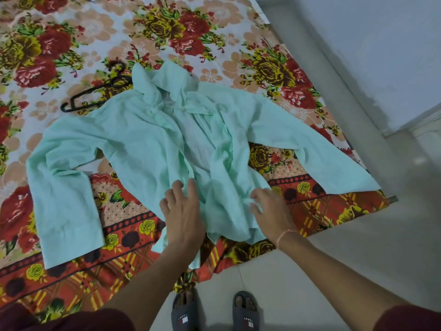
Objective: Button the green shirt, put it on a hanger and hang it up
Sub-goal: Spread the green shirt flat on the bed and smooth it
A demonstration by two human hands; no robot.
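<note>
with the shirt (143,144) spread unbuttoned on the bed (71,32), hanger (95,96) by its collar, and the left hand (183,216) and right hand (272,211) loose-fingered at its hem, gripping nothing, the front edges should be aligned before buttoning is begun.

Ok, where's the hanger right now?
In the head view, the hanger lies on the floral sheet, left of the shirt collar, partly hidden under the shirt's shoulder.

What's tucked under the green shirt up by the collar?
A black hanger: its hook and one arm show on the floral sheet; the rest is covered by the green shirt.
</note>
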